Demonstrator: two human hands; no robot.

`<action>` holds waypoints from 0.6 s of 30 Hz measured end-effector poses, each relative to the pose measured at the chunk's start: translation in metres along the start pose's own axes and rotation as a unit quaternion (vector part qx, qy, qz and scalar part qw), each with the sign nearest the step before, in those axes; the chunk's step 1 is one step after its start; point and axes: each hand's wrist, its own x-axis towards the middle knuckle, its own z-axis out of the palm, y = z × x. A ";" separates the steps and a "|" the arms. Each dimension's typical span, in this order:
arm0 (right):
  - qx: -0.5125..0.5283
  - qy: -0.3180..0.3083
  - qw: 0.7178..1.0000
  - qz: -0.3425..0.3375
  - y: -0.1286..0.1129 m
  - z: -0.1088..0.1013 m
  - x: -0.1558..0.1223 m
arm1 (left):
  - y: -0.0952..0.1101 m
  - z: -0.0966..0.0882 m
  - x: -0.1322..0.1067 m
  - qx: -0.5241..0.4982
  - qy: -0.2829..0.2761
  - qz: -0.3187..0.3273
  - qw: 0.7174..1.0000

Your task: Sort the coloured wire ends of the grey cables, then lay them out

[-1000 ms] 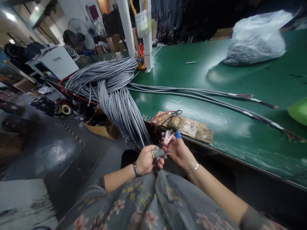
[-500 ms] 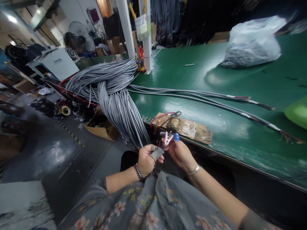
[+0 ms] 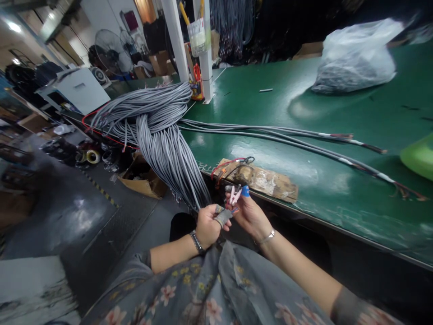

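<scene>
My left hand (image 3: 208, 226), with wrapped fingertips, is closed around a cable end, and thin coloured wires (image 3: 236, 211) stick out of its grip to the right. Close by, my right hand (image 3: 254, 221) has a blue cover on the thumb. Its thumb and fingers pinch a small pale pink V-shaped tool (image 3: 234, 197), whose exact kind I cannot make out. The tool is just above the wire ends; whether it touches them is unclear. A thick bundle of grey cables (image 3: 165, 140) drapes over the bench edge beside my left hand.
A worn wooden block (image 3: 270, 184) with red and black leads lies at the edge of the green bench (image 3: 250, 108). Several separate grey cables (image 3: 287, 142) stretch across it. Further back are a plastic bag (image 3: 353, 58) and a white post (image 3: 207, 76). An open carton (image 3: 144, 183) is on the floor.
My right hand and the pink tool have shifted slightly left, nearer my left hand. The left hand keeps its grip on the cable end. The whole view has moved a little.
</scene>
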 end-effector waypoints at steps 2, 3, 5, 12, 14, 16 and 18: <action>-0.001 -0.007 1.000 -0.007 0.000 -0.002 -0.001 | -0.003 -0.002 0.000 0.002 -0.002 0.003 1.000; -0.007 -0.017 1.000 -0.006 -0.001 -0.003 -0.003 | -0.004 -0.003 -0.001 0.002 -0.003 0.004 1.000; -0.034 -0.050 0.998 0.009 -0.004 -0.006 -0.007 | -0.006 -0.006 -0.002 0.001 -0.008 0.003 1.000; -0.229 -0.103 0.967 0.042 -0.016 -0.016 -0.024 | -0.013 -0.010 -0.005 0.028 -0.034 -0.004 0.999; -0.284 -0.110 0.953 -0.006 -0.018 -0.014 -0.027 | -0.018 -0.011 -0.003 0.048 -0.054 -0.003 0.997; -0.352 -0.129 0.924 -0.071 -0.020 -0.010 -0.031 | -0.024 -0.013 -0.001 0.069 -0.088 -0.009 0.994; -0.431 -0.149 0.878 -0.145 -0.021 -0.005 -0.035 | -0.028 -0.015 0.002 0.095 -0.128 -0.015 0.987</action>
